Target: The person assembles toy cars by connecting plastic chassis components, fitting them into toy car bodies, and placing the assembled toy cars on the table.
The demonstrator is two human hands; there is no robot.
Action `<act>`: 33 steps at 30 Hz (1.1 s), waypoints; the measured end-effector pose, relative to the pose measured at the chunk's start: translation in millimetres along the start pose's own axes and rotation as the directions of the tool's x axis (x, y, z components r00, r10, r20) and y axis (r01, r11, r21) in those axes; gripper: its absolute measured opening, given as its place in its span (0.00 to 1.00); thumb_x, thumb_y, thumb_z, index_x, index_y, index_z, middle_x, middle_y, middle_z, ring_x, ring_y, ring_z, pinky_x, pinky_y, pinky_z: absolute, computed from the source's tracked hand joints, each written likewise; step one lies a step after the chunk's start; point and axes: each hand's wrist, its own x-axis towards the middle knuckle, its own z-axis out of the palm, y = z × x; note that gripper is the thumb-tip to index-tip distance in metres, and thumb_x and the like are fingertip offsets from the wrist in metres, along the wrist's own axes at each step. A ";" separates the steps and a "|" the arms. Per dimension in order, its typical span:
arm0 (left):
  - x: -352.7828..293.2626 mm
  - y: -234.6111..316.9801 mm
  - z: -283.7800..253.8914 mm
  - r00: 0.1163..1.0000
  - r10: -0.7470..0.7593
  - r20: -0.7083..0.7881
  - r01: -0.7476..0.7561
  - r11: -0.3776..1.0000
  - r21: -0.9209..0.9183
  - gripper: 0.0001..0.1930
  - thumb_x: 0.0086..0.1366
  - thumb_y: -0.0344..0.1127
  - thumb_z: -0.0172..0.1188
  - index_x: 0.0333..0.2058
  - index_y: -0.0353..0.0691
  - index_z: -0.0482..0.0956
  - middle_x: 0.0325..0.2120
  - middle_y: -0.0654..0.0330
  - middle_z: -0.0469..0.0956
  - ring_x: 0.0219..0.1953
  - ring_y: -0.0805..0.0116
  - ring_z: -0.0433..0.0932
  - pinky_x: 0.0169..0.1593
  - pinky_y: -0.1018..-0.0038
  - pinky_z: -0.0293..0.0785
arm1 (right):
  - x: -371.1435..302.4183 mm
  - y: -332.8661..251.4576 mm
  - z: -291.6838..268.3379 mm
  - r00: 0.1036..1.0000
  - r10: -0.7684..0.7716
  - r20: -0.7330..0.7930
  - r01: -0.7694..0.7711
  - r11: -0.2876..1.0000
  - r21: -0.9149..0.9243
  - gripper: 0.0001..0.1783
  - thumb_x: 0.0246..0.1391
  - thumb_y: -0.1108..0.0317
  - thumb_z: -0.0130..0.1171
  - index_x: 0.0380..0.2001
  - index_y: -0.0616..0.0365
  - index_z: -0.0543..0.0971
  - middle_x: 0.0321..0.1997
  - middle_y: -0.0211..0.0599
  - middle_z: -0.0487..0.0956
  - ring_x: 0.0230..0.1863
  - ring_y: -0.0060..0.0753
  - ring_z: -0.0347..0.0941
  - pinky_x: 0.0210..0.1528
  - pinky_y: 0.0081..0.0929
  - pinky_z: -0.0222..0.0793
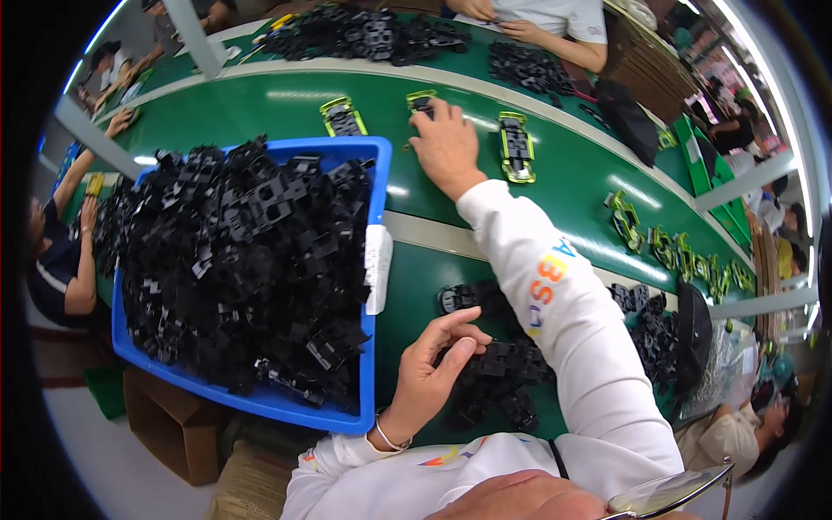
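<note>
My right hand [449, 149] reaches across the green bench, its fingers closed on a toy car chassis [421, 98] with a yellow-green rim, which they partly cover. One similar chassis [343, 118] lies to its left and another chassis [516, 147] to its right, black parts showing inside the frames. Nearer my body, my left hand [440, 362] is curled with thumb and fingers close together beside a heap of black plastic parts [507, 360]. Whatever sits between those fingertips is too dark and small to make out.
A blue bin [381, 186] heaped with black plastic parts [251, 234] stands at my left. More yellow-green chassis [663, 247] line the bench at right. Across it, a person's hands [524, 32] work near piles of black parts [364, 35]. Metal posts [192, 39] rise along the bench.
</note>
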 end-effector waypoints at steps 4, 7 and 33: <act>-1.6 0.0 0.7 0.998 -0.042 0.038 0.043 0.999 -0.032 0.18 0.71 0.26 0.52 0.59 0.33 0.69 0.40 0.56 0.79 0.43 0.71 0.78 0.51 0.74 0.75 | 12.3 3.8 -12.3 0.975 -0.193 -0.107 0.201 0.977 0.071 0.10 0.49 0.63 0.66 0.35 0.50 0.82 0.47 0.35 0.78 0.49 0.35 0.74 0.46 0.34 0.70; -2.4 7.6 1.6 0.997 -0.059 0.057 0.061 0.997 -0.038 0.18 0.71 0.27 0.52 0.59 0.34 0.70 0.40 0.57 0.79 0.43 0.72 0.78 0.50 0.77 0.74 | 37.3 4.4 19.2 0.960 0.089 0.266 -0.248 0.714 0.655 0.13 0.54 0.60 0.65 0.38 0.56 0.81 0.35 0.34 0.81 0.32 0.27 0.77 0.32 0.26 0.70; -3.0 -3.8 0.0 0.997 -0.074 0.013 0.074 0.996 -0.043 0.18 0.69 0.26 0.54 0.56 0.30 0.71 0.39 0.54 0.80 0.40 0.71 0.78 0.49 0.74 0.75 | -14.5 70.9 -96.1 0.801 0.105 0.589 -0.560 0.478 0.676 0.24 0.57 0.60 0.63 0.52 0.67 0.77 0.39 0.43 0.84 0.36 0.30 0.82 0.41 0.25 0.78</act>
